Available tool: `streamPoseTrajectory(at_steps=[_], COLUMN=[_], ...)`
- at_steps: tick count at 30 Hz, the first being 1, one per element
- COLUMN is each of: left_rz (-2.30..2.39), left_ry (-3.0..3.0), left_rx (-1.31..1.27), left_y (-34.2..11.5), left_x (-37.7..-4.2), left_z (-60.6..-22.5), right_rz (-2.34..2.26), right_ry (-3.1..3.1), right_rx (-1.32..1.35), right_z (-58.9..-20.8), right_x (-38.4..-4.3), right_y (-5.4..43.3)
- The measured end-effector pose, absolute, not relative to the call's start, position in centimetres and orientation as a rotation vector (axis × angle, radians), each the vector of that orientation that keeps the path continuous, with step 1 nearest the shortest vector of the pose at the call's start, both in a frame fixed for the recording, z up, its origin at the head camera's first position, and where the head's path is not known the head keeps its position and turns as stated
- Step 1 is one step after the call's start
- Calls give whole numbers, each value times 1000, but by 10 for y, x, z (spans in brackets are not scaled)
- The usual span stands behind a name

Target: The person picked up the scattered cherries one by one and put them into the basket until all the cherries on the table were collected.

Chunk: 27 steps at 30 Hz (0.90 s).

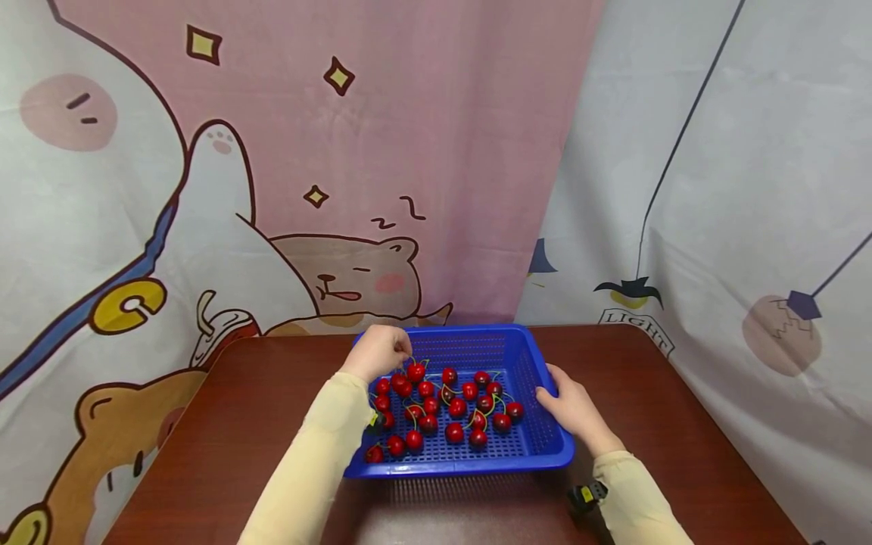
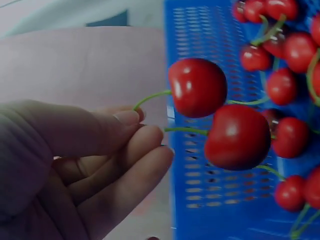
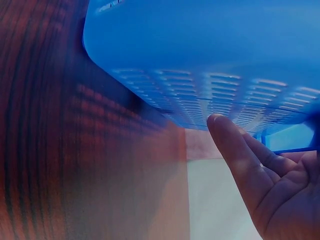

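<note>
My left hand [image 1: 378, 353] is over the back left corner of a blue perforated basket [image 1: 470, 468]. Its thumb and forefinger pinch the green stem of a red cherry [image 2: 198, 87], as the left wrist view shows. A second cherry [image 2: 237, 137] hangs close by, its stem tip near the fingertips; whether that stem is held too I cannot tell. Many more red cherries [image 1: 457, 408] lie on the basket's floor. At the basket's right side, my right hand [image 1: 575, 407] holds the rim, thumb over the edge and fingers [image 3: 235, 150] along the outer wall.
The basket stands on a brown wooden table [image 1: 225, 424]. Behind the table hangs a cartoon-printed curtain [image 1: 422, 136]. A small black device [image 1: 587, 496] is strapped at the right wrist.
</note>
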State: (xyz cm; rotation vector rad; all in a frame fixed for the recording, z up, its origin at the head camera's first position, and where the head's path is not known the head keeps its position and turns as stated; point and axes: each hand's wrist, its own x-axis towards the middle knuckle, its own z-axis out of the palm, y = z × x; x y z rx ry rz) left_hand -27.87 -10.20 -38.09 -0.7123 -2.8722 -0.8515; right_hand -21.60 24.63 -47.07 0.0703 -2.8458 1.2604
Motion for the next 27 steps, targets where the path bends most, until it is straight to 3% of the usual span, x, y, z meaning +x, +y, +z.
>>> streamPoseTrajectory(at_steps=[11,27], left_rz=[-712,-606], left_ry=[-3044,-3127], left_rx=[-645,-593], left_y=[-100,-100], left_x=[-289,-291], left_z=[-409,-421], right_rz=[1257,1268], right_ry=[-2849,-2846], right_rx=[70,71], right_z=[-470,-471], right_x=[-215,-215], right_y=[247,246])
